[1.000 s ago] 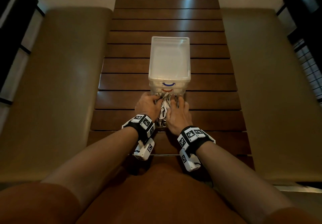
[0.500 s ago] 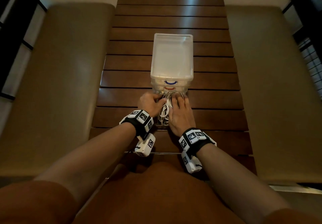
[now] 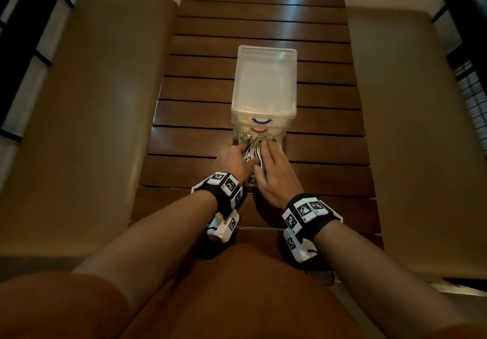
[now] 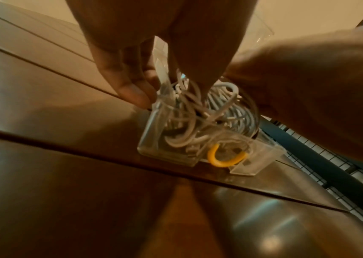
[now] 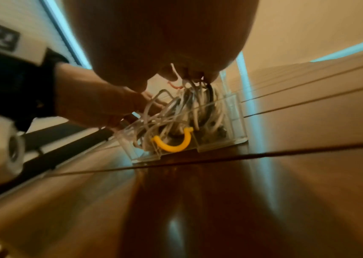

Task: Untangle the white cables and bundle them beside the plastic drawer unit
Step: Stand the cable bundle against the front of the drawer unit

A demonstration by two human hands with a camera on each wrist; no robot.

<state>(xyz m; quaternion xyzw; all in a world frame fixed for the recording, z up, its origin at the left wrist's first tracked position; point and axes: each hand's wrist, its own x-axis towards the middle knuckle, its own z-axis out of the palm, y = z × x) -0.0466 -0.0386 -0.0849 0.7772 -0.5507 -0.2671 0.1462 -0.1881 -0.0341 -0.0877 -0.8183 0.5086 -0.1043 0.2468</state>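
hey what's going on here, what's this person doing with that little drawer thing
A person seated at a slatted wooden table has both hands in the pulled-out bottom drawer of a small plastic drawer unit. The drawer, the one with the yellow handle, is full of tangled white cables. The left hand and right hand are each down among the cables. The cables are all still in the drawer, not yet bundled beside the unit.

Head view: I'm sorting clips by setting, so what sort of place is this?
Probably a dining nook at home, though that is a guess: a slatted wooden table runs between two padded benches. A plastic drawer unit holding white cables stands on it.
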